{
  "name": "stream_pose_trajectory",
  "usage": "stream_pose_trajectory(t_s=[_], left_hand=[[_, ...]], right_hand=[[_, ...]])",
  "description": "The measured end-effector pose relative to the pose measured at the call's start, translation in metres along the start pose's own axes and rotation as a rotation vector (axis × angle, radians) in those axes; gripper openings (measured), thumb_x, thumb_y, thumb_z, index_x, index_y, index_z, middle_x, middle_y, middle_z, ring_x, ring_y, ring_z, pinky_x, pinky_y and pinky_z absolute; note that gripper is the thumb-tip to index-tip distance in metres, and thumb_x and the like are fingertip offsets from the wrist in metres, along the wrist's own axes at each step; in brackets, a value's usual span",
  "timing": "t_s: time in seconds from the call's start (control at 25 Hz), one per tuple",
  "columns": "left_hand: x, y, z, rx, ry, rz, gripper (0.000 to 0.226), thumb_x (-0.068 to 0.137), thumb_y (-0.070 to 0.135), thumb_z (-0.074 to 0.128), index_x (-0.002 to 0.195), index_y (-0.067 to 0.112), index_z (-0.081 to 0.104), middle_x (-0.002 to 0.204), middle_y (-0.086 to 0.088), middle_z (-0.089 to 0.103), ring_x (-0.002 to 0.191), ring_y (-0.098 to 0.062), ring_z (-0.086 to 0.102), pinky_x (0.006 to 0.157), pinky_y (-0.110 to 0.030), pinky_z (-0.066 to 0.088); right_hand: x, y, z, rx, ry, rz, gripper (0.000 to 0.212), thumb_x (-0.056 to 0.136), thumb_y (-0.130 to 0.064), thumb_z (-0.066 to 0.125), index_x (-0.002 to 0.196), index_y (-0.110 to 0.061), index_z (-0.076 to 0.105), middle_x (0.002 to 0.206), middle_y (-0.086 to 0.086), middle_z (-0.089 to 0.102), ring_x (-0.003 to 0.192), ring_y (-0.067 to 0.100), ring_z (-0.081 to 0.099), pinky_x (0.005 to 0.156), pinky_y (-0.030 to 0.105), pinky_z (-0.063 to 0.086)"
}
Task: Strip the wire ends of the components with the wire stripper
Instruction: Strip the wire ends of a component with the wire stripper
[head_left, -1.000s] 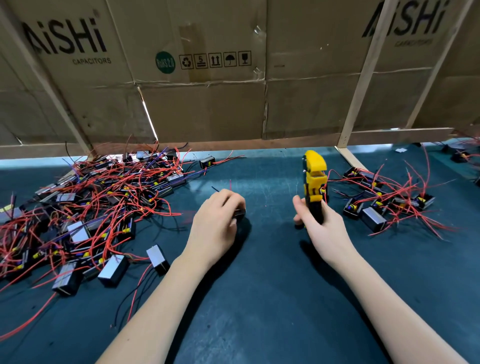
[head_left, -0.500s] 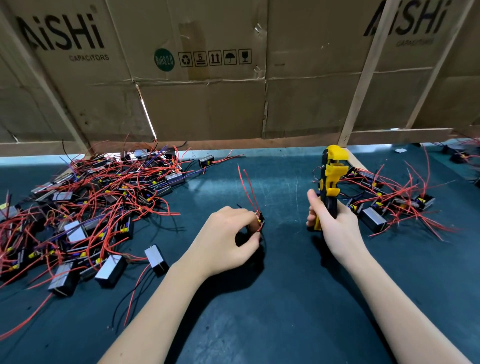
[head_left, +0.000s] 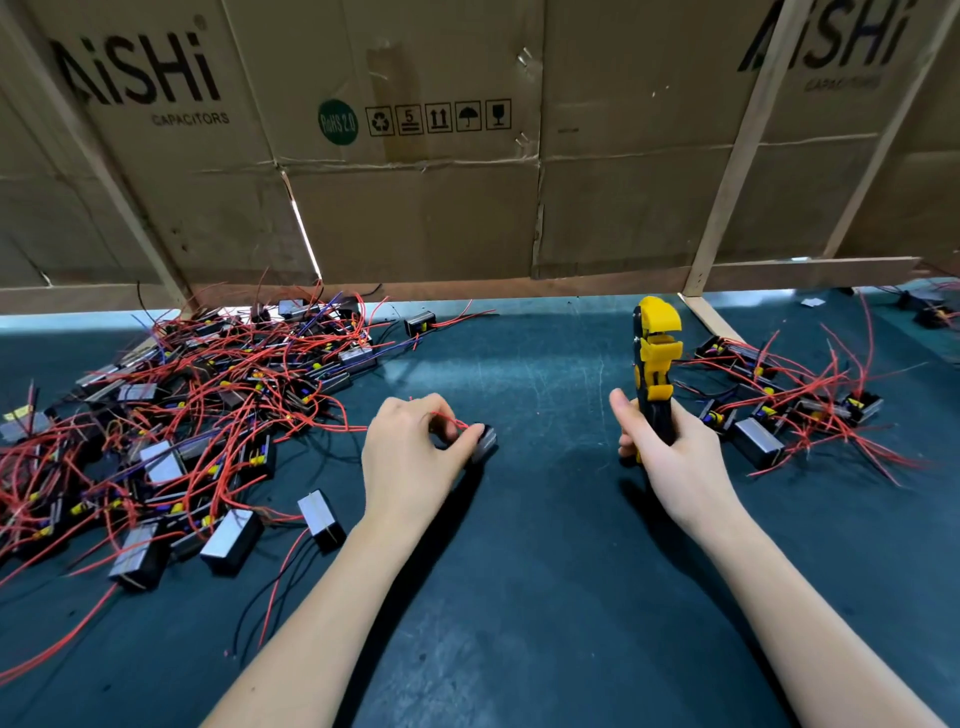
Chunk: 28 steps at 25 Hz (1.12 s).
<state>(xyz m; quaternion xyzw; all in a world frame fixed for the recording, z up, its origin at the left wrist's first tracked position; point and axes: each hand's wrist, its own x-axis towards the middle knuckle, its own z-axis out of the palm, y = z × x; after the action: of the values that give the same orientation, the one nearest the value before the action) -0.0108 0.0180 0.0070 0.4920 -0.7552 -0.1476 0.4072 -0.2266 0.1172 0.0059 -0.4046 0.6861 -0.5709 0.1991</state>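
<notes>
My left hand (head_left: 410, 457) grips a small black component (head_left: 484, 442) at the middle of the dark green mat, its red wires (head_left: 451, 419) curling back over my fingers. To the right, my right hand (head_left: 670, 457) holds the yellow and black wire stripper (head_left: 655, 364) upright by its handles, jaws pointing up and away from me. The two hands are about a hand's width apart. The stripper's jaws hold no wire.
A big heap of black components with red wires (head_left: 171, 415) covers the left of the mat. A smaller heap (head_left: 800, 400) lies right of the stripper. A cardboard wall (head_left: 467, 197) with wooden slats closes the back.
The component's red wires, which stood up half a second ago, are now folded down under my left fingers. The stripper has shifted slightly left and stands straighter.
</notes>
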Motion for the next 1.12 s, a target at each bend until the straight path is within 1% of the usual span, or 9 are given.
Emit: stream_pose_trajectory(t_s=[0.08, 0.24, 0.32, 0.4, 0.52, 0.64, 0.84, 1.0, 1.12], left_hand=[[-0.0009, 0.0010, -0.0026, 0.125, -0.026, -0.066, 0.043, 0.076, 0.050, 0.075, 0.055, 0.023, 0.049, 0.060, 0.008, 0.059, 0.075, -0.018, 0.053, 0.063, -0.030, 0.037], [0.0003, 0.0049, -0.0022, 0.422, -0.085, -0.067, 0.048, 0.081, 0.065, 0.061, 0.060, 0.023, 0.062, 0.070, 0.000, 0.067, 0.082, -0.025, 0.060, 0.078, -0.035, 0.043], [-0.0003, 0.0060, -0.0023, 0.313, -0.080, -0.046, 0.034, 0.082, 0.058, 0.067, 0.076, 0.025, 0.075, 0.083, 0.003, 0.071, 0.089, -0.023, 0.062, 0.081, -0.035, 0.045], [-0.0020, 0.0052, -0.0012, 0.160, -0.071, -0.056, 0.019, 0.081, 0.046, 0.074, 0.088, 0.029, 0.079, 0.090, 0.008, 0.071, 0.087, -0.018, 0.061, 0.074, -0.031, 0.046], [0.0002, 0.0020, 0.0046, -0.149, -0.108, -0.128, 0.010, 0.078, 0.021, 0.080, 0.088, 0.023, 0.079, 0.091, 0.008, 0.074, 0.068, -0.010, 0.055, 0.069, -0.026, 0.046], [0.0002, 0.0043, 0.0050, -0.375, -0.177, -0.150, 0.020, 0.077, 0.005, 0.078, 0.081, 0.024, 0.075, 0.082, 0.015, 0.072, 0.063, -0.006, 0.054, 0.069, -0.025, 0.049], [-0.0012, 0.0055, 0.0069, -0.538, -0.312, -0.148, 0.006, 0.083, 0.006, 0.075, 0.084, 0.013, 0.076, 0.085, -0.003, 0.076, 0.083, -0.024, 0.070, 0.087, -0.038, 0.054], [-0.0006, 0.0078, 0.0045, -0.530, -0.426, -0.131, 0.023, 0.078, -0.006, 0.071, 0.090, 0.014, 0.074, 0.093, -0.006, 0.075, 0.085, -0.017, 0.069, 0.085, -0.036, 0.054], [-0.0010, 0.0067, 0.0011, -0.514, -0.515, -0.112, 0.031, 0.068, 0.011, 0.082, 0.096, 0.017, 0.071, 0.103, -0.010, 0.071, 0.092, -0.025, 0.067, 0.092, -0.040, 0.051]], right_hand=[[-0.0002, 0.0000, 0.0007, 0.000, -0.006, -0.008, 0.071, 0.068, -0.080, 0.058, 0.080, -0.010, 0.052, 0.066, 0.005, 0.053, 0.071, 0.033, 0.053, 0.080, 0.051, 0.051], [-0.0022, -0.0027, 0.0010, -0.038, -0.032, -0.026, 0.076, 0.068, -0.079, 0.055, 0.083, -0.005, 0.051, 0.077, 0.021, 0.057, 0.077, 0.036, 0.055, 0.080, 0.049, 0.050], [-0.0027, -0.0037, 0.0001, -0.061, -0.051, -0.037, 0.075, 0.069, -0.079, 0.054, 0.082, -0.005, 0.050, 0.079, 0.022, 0.056, 0.076, 0.036, 0.054, 0.073, 0.043, 0.047], [-0.0034, -0.0051, -0.0003, -0.076, -0.073, -0.042, 0.075, 0.070, -0.078, 0.054, 0.082, -0.004, 0.049, 0.078, 0.023, 0.055, 0.071, 0.033, 0.051, 0.067, 0.036, 0.041], [-0.0052, -0.0061, -0.0002, -0.111, -0.095, -0.054, 0.069, 0.077, -0.072, 0.057, 0.083, -0.003, 0.049, 0.078, 0.023, 0.053, 0.063, 0.017, 0.044, 0.064, 0.033, 0.035], [-0.0062, -0.0069, 0.0003, -0.137, -0.100, -0.056, 0.062, 0.081, -0.065, 0.058, 0.084, -0.004, 0.050, 0.077, 0.022, 0.054, 0.062, 0.014, 0.041, 0.062, 0.033, 0.035], [-0.0060, -0.0071, -0.0006, -0.132, -0.099, -0.045, 0.064, 0.081, -0.067, 0.057, 0.085, -0.003, 0.050, 0.079, 0.022, 0.055, 0.063, 0.015, 0.044, 0.063, 0.033, 0.036], [-0.0050, -0.0047, -0.0013, -0.129, -0.090, -0.050, 0.061, 0.084, -0.063, 0.059, 0.085, -0.003, 0.050, 0.080, 0.023, 0.055, 0.071, 0.030, 0.048, 0.064, 0.033, 0.037], [-0.0051, -0.0053, -0.0006, -0.121, -0.094, -0.054, 0.060, 0.084, -0.063, 0.059, 0.084, -0.004, 0.050, 0.079, 0.022, 0.055, 0.064, 0.019, 0.045, 0.063, 0.033, 0.037]])
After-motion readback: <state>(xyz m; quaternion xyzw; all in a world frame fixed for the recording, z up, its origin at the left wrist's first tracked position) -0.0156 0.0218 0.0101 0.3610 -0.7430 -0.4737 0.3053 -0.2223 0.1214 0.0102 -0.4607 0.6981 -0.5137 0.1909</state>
